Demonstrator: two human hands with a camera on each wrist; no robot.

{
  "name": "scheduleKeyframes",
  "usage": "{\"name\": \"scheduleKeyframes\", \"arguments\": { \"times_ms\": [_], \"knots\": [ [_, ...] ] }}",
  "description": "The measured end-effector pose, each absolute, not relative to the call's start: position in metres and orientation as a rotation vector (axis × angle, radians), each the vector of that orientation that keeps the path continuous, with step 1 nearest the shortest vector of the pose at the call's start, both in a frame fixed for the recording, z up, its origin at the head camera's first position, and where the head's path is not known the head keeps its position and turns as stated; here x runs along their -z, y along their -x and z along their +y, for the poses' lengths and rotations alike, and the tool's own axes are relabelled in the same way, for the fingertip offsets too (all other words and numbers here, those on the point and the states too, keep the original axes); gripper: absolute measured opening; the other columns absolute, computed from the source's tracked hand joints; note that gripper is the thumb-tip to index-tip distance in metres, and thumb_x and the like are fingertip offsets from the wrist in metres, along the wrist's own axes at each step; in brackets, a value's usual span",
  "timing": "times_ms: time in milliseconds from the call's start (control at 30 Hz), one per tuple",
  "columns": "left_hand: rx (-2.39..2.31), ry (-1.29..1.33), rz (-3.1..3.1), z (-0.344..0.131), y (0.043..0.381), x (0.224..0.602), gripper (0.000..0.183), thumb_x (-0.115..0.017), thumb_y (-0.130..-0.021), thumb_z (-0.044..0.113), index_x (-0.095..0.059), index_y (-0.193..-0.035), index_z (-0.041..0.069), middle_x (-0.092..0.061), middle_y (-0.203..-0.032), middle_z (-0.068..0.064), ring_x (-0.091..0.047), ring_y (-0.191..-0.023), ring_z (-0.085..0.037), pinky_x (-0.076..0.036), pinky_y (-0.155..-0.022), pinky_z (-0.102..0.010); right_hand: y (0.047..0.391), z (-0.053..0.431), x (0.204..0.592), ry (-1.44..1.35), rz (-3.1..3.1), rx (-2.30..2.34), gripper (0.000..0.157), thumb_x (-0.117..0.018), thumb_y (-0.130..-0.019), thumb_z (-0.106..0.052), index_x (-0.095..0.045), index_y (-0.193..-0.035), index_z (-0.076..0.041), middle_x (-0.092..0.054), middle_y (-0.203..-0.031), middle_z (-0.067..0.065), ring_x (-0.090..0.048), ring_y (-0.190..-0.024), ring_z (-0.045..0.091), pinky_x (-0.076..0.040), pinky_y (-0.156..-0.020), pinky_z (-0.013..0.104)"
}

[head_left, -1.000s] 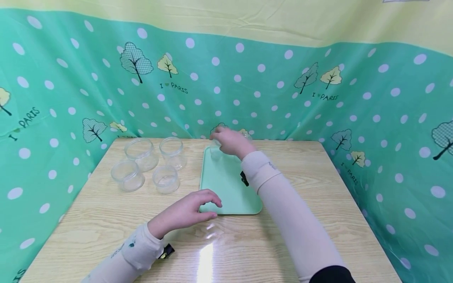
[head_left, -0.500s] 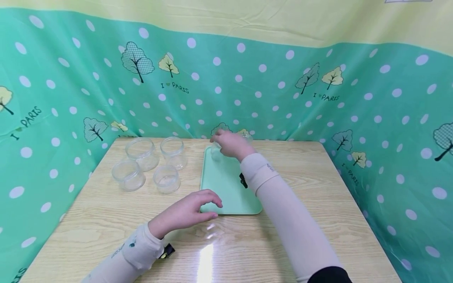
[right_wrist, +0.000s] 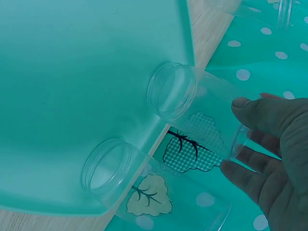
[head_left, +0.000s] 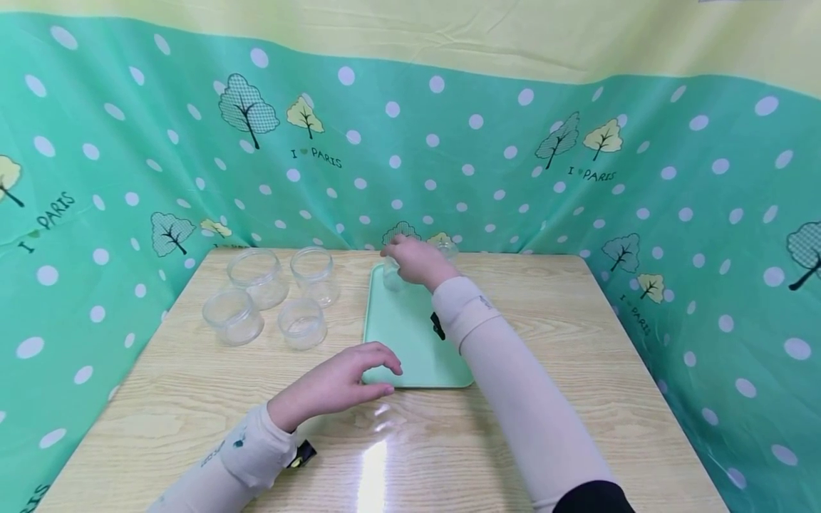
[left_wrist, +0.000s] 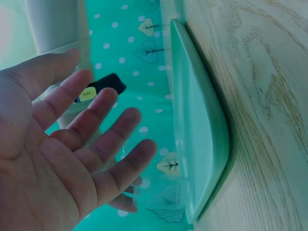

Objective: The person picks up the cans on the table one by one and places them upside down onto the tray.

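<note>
My right hand [head_left: 420,260] reaches over the far left corner of a pale green tray [head_left: 417,342]. It holds a clear jar [right_wrist: 211,103] by the end away from the tray, thumb on one side and fingers on the other in the right wrist view. The jar's ringed end meets the tray. Beside it, apart, a second clear jar [right_wrist: 178,192] stands with its ringed end on the tray, mostly hidden by my hand in the head view. My left hand [head_left: 340,377] hovers by the tray's near left corner, fingers spread and relaxed, holding nothing.
Several clear jars stand left of the tray on the wooden table: a wide one [head_left: 258,281], a tall one [head_left: 314,278], and two low ones, [head_left: 232,318] at the left and a smaller jar [head_left: 302,324]. A patterned green curtain [head_left: 410,142] rises behind.
My right forearm has shifted very slightly left, while its hand stays at the jar. The left hand and the other jars have not visibly moved.
</note>
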State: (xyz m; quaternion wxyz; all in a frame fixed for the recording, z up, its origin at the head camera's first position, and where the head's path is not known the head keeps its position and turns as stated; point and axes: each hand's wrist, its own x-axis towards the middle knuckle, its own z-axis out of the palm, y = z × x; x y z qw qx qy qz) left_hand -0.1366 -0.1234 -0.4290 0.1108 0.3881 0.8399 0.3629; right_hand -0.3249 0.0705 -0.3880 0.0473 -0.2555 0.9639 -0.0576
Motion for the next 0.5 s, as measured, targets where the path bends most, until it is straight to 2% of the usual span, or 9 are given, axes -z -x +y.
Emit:
{"name": "scheduleKeyframes", "arguments": {
  "times_ms": [300,500],
  "knots": [
    [-1.065,-1.160,2.477,-0.1251,0.1370,0.4286,0.021,-0.072,-0.097,0.024,-0.067,-0.115,0.033,-0.062,-0.120,0.017,-0.059,-0.116,-0.007,-0.055,-0.095,-0.040,0.3312,0.0685,0.3893,0.760,2.947,0.171,0.053,-0.065,-0.098,-0.007,-0.057,-0.146,-0.027,-0.046,-0.155,0.005,-0.051,-0.137,0.026,-0.050,-0.108,0.042],
    [-1.059,-1.160,2.485,-0.1256,0.1369,0.4289,0.020,-0.072,-0.098,0.026,-0.066,-0.115,0.033,-0.062,-0.120,0.018,-0.059,-0.115,-0.006,-0.055,-0.095,-0.040,0.3335,0.0674,0.3887,0.759,2.938,0.175,0.054,-0.064,-0.097,-0.005,-0.057,-0.146,-0.027,-0.047,-0.152,0.004,-0.052,-0.135,0.025,-0.051,-0.107,0.042]
  ]
}}
